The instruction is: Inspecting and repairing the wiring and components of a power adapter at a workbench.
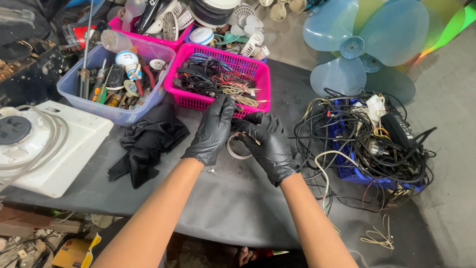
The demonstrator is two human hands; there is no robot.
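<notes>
Both your hands wear black gloves and meet over the grey-covered table [233, 198], just in front of the pink basket [258, 79] of tangled wires. Your left hand [212, 130] reaches forward with its fingers curled down at the basket's near rim, touching or nearly touching the wires there; whether it actually pinches anything you cannot tell from this view, since the fingertips are hidden behind the knuckles. Your right hand [267, 141] is closed around something small and thin, a short piece of wire by the look of it, with the fingers folded toward the palm. Right between the two hands, lying flat on the table, is a roll of pale tape [237, 149], partly covered by your right fingers (it seems to touch them, though the contact is not clear). To the left of your left wrist lies a crumpled black cloth [146, 141], and beyond it a lavender bin [99, 106] holds screwdrivers, pliers and other small tools. At the far left sits a white appliance housing [59, 154] with a pale hose curving over it. To your right, well apart from the hands, a blue crate [354, 173] overflows with black cables and a black power adapter [400, 130]. A translucent blue fan blade [369, 34] rests at the top right, behind the crate.
</notes>
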